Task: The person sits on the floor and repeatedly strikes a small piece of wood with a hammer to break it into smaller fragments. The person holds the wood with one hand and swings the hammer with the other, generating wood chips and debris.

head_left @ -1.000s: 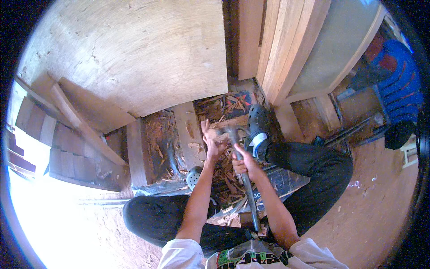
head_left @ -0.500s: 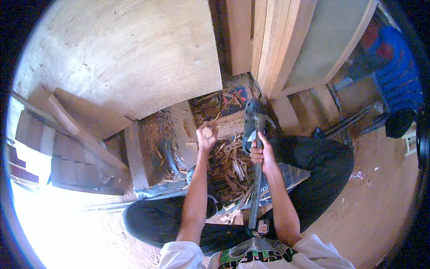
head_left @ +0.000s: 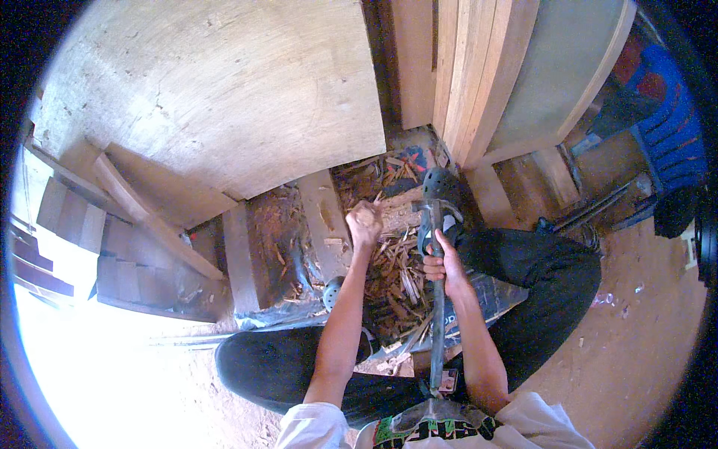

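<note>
"Hammer (head_left: 438, 307) is sitting farther from the left grip (head_left: 365, 224) than a second ago, its head (head_left: 432, 203) showing over the right shoe (head_left: 441, 182)."
"Why is the right grip (head_left: 444, 268) clamping the handle (head_left: 437, 337) so high?"
"Likely for control. Blur is hiding whether the curling left is holding anything; one cannot tell."

Apparently a woodworking workshop: plywood sheet (head_left: 217, 90) at eleven o'clock, upright timbers (head_left: 479, 75) at one, wood scraps (head_left: 407, 278) toward five.
</note>
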`<state>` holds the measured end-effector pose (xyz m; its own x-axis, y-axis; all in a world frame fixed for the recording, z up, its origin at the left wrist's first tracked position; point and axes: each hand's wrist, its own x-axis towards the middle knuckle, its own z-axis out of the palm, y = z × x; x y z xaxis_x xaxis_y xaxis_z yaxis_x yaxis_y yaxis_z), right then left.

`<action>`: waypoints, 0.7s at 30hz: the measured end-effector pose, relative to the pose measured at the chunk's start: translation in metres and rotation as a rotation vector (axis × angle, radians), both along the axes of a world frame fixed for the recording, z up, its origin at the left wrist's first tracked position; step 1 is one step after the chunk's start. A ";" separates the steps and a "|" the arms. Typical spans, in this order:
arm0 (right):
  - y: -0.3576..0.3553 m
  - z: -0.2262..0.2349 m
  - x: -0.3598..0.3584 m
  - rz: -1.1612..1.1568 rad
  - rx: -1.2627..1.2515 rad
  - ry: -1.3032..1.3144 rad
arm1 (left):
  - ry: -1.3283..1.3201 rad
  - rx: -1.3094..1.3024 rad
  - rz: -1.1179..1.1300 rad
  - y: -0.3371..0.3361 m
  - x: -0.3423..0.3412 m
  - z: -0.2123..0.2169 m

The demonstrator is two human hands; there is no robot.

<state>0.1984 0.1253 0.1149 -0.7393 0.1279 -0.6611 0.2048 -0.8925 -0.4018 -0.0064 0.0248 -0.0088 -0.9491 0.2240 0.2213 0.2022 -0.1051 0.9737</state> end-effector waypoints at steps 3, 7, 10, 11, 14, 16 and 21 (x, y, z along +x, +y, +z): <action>0.004 -0.006 0.006 -0.029 0.018 0.006 | 0.068 -0.192 0.092 0.006 -0.006 0.004; 0.002 -0.020 0.004 -0.078 0.042 -0.114 | 0.179 -0.311 0.143 0.015 -0.004 0.009; -0.006 -0.031 -0.001 -0.092 0.020 -0.156 | 0.133 -0.088 -0.003 0.031 0.002 0.016; -0.009 -0.034 -0.003 -0.093 0.050 -0.176 | 0.069 0.070 -0.054 0.035 0.005 0.018; -0.013 -0.040 -0.003 -0.093 0.078 -0.196 | 0.769 -0.614 0.179 0.052 0.015 0.024; -0.011 -0.043 -0.004 -0.098 0.041 -0.216 | 0.698 -0.639 0.206 0.053 0.012 0.028; -0.003 -0.051 -0.006 -0.158 0.073 -0.305 | 0.196 -0.296 0.494 0.025 -0.009 0.034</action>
